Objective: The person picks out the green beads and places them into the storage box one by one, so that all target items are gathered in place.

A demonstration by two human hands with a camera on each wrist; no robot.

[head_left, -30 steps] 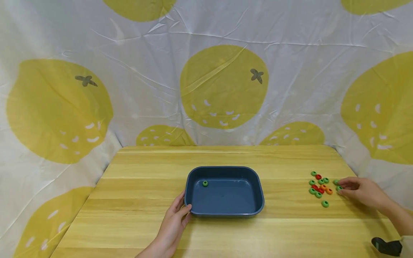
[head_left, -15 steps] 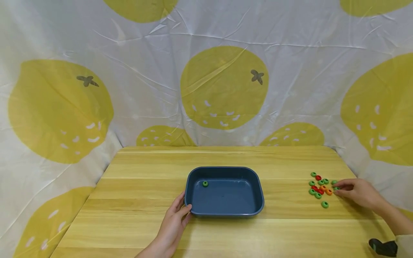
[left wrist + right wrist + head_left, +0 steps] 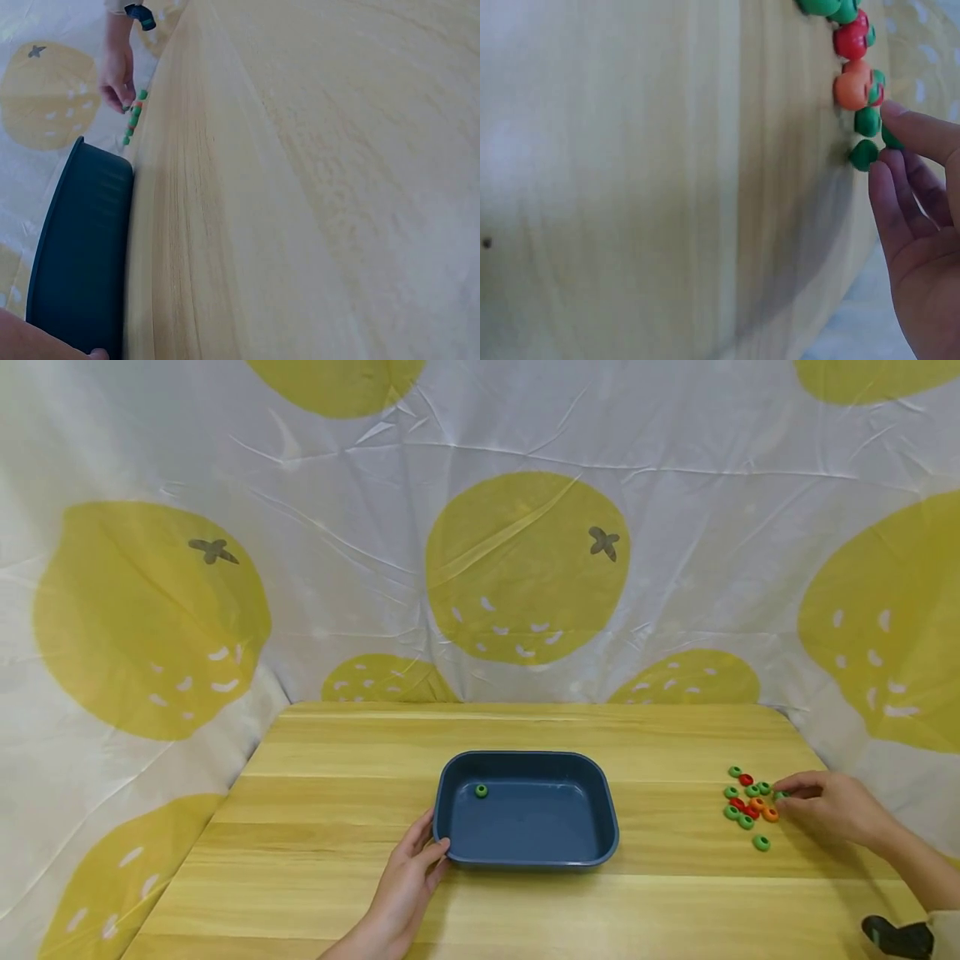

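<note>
The left hand (image 3: 407,870) grips the near left corner of a dark blue rectangular tray (image 3: 525,864), thumb over the rim and fingers along the outer side. One green bead (image 3: 482,791) lies inside, toward the back left. Over at the right, the right hand (image 3: 836,806) pinches a green bead (image 3: 889,138) between thumb and fingertips, as its wrist view shows. Another green bead (image 3: 864,155) sits on the table close beside those fingertips. Left of the hand spreads a loose group of beads: green, red ones such as this red bead (image 3: 746,780), and an orange bead (image 3: 770,814).
A single green bead (image 3: 761,842) lies apart, nearer the front. The wooden table (image 3: 337,793) has its back edge against a white curtain (image 3: 360,543) printed with yellow lemons. A black strap device (image 3: 896,937) is at the right sleeve.
The right hand has moved slightly left toward the bead group, and its fingertips have closed on a green bead. The left hand and the tray have stayed put; the head view shifted a little.
</note>
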